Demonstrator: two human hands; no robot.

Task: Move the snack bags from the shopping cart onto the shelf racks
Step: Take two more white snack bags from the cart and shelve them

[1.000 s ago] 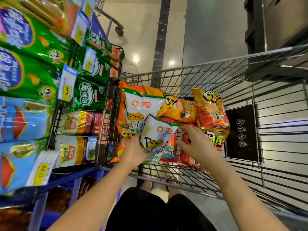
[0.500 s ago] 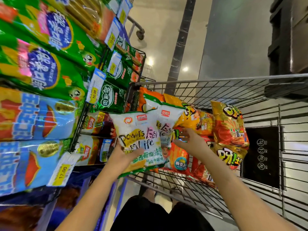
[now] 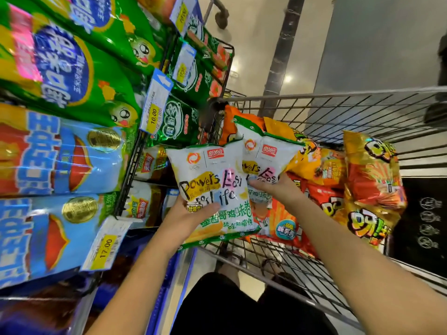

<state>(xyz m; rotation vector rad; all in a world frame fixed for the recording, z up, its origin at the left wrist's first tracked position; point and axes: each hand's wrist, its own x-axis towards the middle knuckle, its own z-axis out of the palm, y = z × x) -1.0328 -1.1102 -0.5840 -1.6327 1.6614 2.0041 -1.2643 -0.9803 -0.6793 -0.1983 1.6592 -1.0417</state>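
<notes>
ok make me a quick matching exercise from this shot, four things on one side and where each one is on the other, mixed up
Things:
1. near white snack bag
2. second white snack bag
3. blue bags
4. 17.00 price tag

Places:
A. hanging on the shelf rack
B. held in the left hand
C. clipped to the rack front, low down
D. in the shopping cart, under the right hand

Pairs: 1-B, 2-D, 3-A, 4-C

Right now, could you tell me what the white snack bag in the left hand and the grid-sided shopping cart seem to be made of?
White snack bag: probably glossy printed plastic film, since it crinkles and catches light. Grid-sided shopping cart: thin metal wire by the look, with a dull grey finish.
</notes>
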